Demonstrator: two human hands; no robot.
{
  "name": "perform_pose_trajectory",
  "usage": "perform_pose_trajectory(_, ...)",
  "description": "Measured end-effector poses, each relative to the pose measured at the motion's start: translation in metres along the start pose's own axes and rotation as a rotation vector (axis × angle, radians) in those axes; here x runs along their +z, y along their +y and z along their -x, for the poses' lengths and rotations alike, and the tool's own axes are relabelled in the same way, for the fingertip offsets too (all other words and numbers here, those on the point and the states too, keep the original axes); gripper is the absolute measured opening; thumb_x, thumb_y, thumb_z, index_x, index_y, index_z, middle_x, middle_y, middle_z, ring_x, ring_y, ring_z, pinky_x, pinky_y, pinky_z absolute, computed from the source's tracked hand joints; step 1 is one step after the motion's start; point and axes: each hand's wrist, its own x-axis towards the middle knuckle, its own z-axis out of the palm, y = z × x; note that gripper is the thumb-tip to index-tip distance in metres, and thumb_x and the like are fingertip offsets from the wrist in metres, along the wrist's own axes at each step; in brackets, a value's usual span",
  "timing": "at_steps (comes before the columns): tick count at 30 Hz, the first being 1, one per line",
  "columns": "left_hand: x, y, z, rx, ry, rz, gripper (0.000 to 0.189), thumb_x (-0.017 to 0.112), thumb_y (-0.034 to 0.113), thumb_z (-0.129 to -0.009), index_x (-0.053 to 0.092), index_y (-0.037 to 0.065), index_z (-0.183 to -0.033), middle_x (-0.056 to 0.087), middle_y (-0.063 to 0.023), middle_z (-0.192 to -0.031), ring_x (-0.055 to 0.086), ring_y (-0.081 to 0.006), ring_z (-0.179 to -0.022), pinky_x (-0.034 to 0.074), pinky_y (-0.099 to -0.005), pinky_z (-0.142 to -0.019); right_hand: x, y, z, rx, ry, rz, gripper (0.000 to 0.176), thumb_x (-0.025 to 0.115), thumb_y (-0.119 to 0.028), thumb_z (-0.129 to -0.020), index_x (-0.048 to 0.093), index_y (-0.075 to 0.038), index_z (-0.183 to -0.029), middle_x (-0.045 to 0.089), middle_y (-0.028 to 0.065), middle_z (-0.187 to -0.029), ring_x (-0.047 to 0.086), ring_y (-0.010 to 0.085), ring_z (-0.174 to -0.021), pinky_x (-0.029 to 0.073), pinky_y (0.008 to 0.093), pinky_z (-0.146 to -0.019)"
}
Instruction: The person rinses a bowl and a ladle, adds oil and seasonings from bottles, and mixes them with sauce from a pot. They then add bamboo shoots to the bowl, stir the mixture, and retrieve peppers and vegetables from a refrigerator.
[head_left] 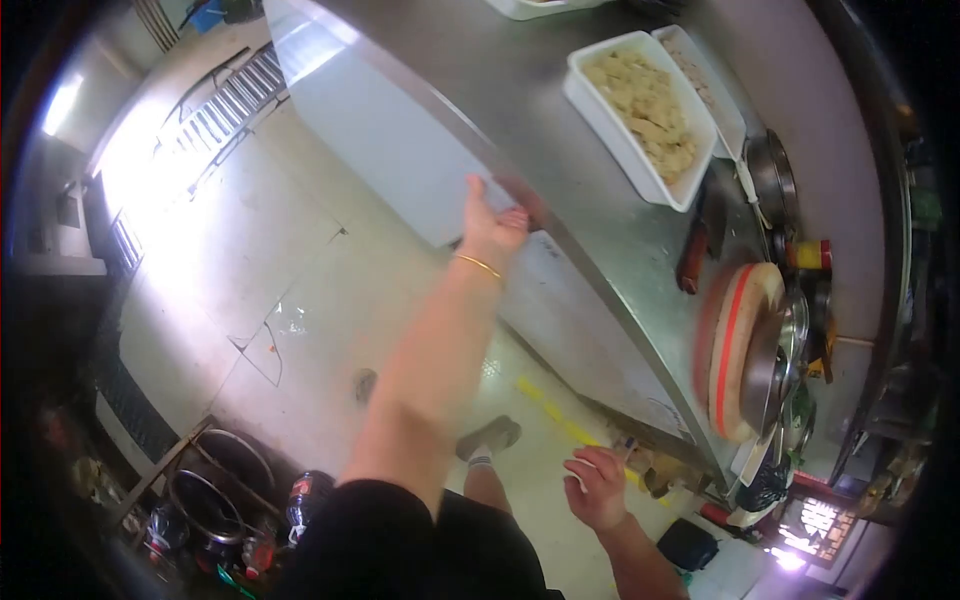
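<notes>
My left hand (495,222), with a gold bracelet (478,265) at the wrist, reaches to the front edge of a steel counter (520,90). Its thumb points up and its fingers curl right at the edge, where one white panel (390,135) meets another white panel (590,325). What the fingers grip there is hidden. Lower down, my right hand (597,487) hangs in the air beside the counter's near end, its fingers loosely bent and apart with nothing between them.
On the counter stand a white tub (585,95) of pale chopped food and a second white tray (735,130). A red-handled knife (692,262) lies near a thick round chopping board (735,350). Pots and bottles crowd the floor's lower left. Pale floor (290,240) stretches leftward.
</notes>
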Motion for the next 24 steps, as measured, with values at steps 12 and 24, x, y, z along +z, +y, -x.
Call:
perform_pose_trajectory(12, -0.235, 0.164, 0.328, 0.845, 0.356, -0.827, 0.066, 0.056, 0.045, -0.091, 0.035, 0.011, -0.144, 0.048, -0.0078, -0.138, 0.044, -0.0218, -0.128, 0.036, -0.0423, -0.102, 0.104, 0.030, -0.302, -0.466, -0.278, 0.908, 0.028, 0.060, -0.020, -0.077, 0.065, -0.012, -0.103, 0.059, 0.0101, -0.110, 0.053, 0.0271, -0.108, 0.041, 0.0449, -0.087)
perform_pose_trajectory(24, -0.275, 0.376, 0.435, 1.927, 0.848, -1.554, 0.042, 0.055, 0.007, -0.092, 0.048, 0.002, -0.134, 0.049, -0.0161, -0.132, 0.052, -0.0248, -0.117, 0.040, -0.0317, -0.101, 0.143, 0.046, -0.320, -0.243, -0.566, 1.186, 0.022, 0.053, -0.016, -0.082, 0.063, -0.007, -0.099, 0.064, 0.0091, -0.099, 0.060, 0.0243, -0.094, 0.045, 0.0393, -0.079)
